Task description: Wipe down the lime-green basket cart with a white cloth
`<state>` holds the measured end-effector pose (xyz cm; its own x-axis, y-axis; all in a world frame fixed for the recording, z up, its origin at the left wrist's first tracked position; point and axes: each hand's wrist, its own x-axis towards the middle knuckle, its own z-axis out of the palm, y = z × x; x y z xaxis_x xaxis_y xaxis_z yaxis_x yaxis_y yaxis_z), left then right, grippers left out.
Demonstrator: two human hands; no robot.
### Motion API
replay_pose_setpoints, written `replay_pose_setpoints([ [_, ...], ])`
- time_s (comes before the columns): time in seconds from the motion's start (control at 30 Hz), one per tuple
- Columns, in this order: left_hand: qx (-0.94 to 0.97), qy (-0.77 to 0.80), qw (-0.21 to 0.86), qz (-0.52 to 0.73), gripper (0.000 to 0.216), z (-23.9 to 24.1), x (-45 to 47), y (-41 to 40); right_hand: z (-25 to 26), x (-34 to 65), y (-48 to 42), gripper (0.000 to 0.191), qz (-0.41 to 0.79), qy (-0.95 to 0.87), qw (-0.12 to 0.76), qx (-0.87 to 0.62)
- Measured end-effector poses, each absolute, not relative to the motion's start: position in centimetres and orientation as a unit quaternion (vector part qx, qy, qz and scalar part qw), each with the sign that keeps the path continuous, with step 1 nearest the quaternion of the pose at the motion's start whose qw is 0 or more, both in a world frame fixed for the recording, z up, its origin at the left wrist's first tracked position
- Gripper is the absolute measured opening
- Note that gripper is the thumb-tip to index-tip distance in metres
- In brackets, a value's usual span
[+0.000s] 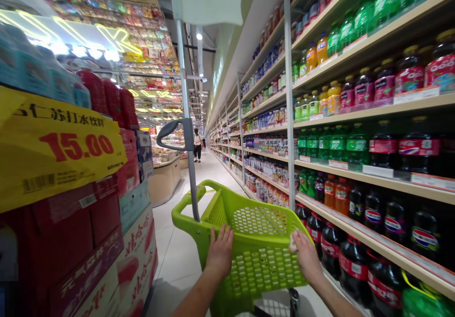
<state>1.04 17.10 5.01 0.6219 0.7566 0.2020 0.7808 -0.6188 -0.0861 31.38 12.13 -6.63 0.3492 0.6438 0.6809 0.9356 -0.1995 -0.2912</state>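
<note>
A lime-green plastic shopping cart [256, 241] with slotted basket walls stands right in front of me, seen from one end. My left hand [220, 253] lies against the outside of its wall just below the rim, fingers stretched out and flat. At the cart's right corner is my right hand [304, 251], its fingers bent around a small crumpled white cloth or tissue [293, 242] pressed to the rim. Most of that white piece is hidden by the fingers. A grey pole [185, 89] with a grey loop handle [175, 134] and a pale flag [209, 4] rises from the cart's left side.
Shelves of bottled drinks [387, 144] run along the right, close to the cart. Stacked drink cartons [137, 260] with a yellow price sign [60, 149] stand close on the left. Farther down the tiled aisle are a rounded display counter [165, 179] and a person [197, 145].
</note>
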Motion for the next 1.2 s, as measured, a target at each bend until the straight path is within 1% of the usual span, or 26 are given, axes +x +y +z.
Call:
replay_pose_setpoints([
  [0.13,-0.895,-0.43,0.09,-0.073,0.067,5.2,0.8,17.9,-6.6,29.4,13.4,0.055,-0.2,-0.612,0.366,-0.672],
  [0.27,-0.895,-0.429,0.105,-0.06,0.068,5.2,0.5,18.9,-7.8,32.7,13.3,0.049,-0.21,-0.521,0.388,-0.731],
  [0.33,-0.89,-0.439,0.115,-0.053,0.07,5.1,0.6,19.3,-8.1,33.4,13.4,0.047,-0.208,-0.503,0.398,-0.738],
  [0.43,-0.878,-0.458,0.128,-0.054,0.074,4.9,1.0,19.9,-7.7,31.0,14.7,0.048,-0.199,-0.559,0.405,-0.696],
  [0.57,-0.874,-0.468,0.121,-0.049,0.077,4.9,1.3,20.5,-7.5,28.3,16.2,0.056,-0.205,-0.627,0.384,-0.646],
  [0.67,-0.875,-0.473,0.101,-0.04,0.078,5.2,1.3,20.9,-8.7,31.3,15.7,0.056,-0.231,-0.626,0.383,-0.638],
  [0.8,-0.877,-0.472,0.082,-0.038,0.077,5.9,1.6,21.0,-10.9,37.0,14.9,0.045,-0.253,-0.596,0.387,-0.657],
  [0.87,-0.877,-0.473,0.078,-0.031,0.076,6.2,1.8,20.9,-11.4,37.8,15.1,0.044,-0.254,-0.572,0.399,-0.67],
  [1.0,-0.879,-0.471,0.07,-0.011,0.076,6.7,2.0,20.9,-11.0,34.7,16.7,0.047,-0.251,-0.551,0.43,-0.67],
  [1.1,-0.883,-0.463,0.068,-0.016,0.075,7.0,1.2,21.6,-10.6,32.7,17.6,0.05,-0.233,-0.582,0.424,-0.654],
  [1.2,-0.862,-0.496,0.095,-0.033,0.068,7.3,-0.5,22.7,-11.0,33.7,17.5,0.052,-0.209,-0.603,0.417,-0.647],
])
